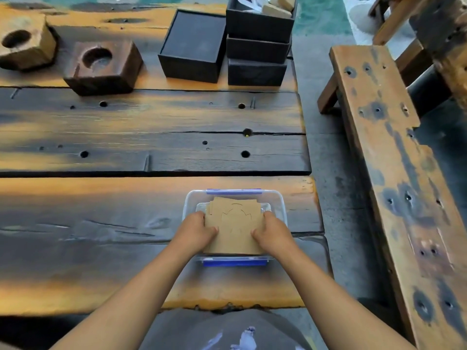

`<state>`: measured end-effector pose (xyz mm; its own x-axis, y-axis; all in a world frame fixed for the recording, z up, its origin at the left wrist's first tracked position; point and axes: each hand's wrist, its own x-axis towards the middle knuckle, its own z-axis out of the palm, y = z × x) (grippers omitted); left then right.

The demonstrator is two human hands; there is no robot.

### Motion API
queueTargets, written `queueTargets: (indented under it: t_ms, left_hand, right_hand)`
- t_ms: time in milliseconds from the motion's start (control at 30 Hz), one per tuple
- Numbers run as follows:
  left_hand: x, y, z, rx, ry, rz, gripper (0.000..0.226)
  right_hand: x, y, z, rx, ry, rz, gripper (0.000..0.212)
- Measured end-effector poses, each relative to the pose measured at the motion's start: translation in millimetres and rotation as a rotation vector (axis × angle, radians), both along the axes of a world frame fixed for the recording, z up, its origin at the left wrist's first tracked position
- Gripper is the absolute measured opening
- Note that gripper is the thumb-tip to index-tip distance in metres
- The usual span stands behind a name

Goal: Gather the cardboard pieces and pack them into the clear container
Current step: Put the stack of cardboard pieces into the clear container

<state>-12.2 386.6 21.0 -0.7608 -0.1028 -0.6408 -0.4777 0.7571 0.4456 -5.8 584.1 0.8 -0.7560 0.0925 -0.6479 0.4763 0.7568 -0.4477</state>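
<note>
Near the table's (106,198) front right edge I see the clear container (280,205) w/ blue latches, and a stack of tan cardboard pieces (235,223) sitting in it, top sheet scored w/ a faint curved outline (shape unclear to me). Left hand (195,232) and right hand (271,233) each clamp a side of the stack, thumbs on top, fingers curled under the edges. Lower sheets and container floor are hidden by the stack. Far back: dark boxes (257,46), contents blurry, cut off at frame top.
</note>
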Motion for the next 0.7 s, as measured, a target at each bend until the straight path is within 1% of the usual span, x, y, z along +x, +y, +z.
queueTargets:
  t_ms: [67,200,333,600,700]
  left_hand:
    - [1.6,-1.0,-2.2,0.001,-0.035,-0.011,0.029]
    - [3.6,1.8,-5.6,0.01,-0.111,-0.065,0.029]
    - [3.3,3.8,-9.5,-0.004,-0.186,-0.099,0.036]
    - [0.4,3.6,-13.7,0.002,-0.242,-0.088,0.036]
    - [-0.8,5.0,-13.0,0.008,-0.257,-0.071,0.034]
  right_hand:
    - [1.0,-2.5,-3.4,0.025,-0.015,0.013,0.026]
    - [2.1,-4.3,-8.4,0.063,-0.037,0.024,0.019]
    - [0.6,-5.0,-12.0,0.074,-0.054,0.038,0.02]
    - [-0.3,-6.1,-15.6,0.07,-0.085,0.041,0.026]
    - [-1.2,-6.0,-15.3,0.035,-0.103,0.014,0.028]
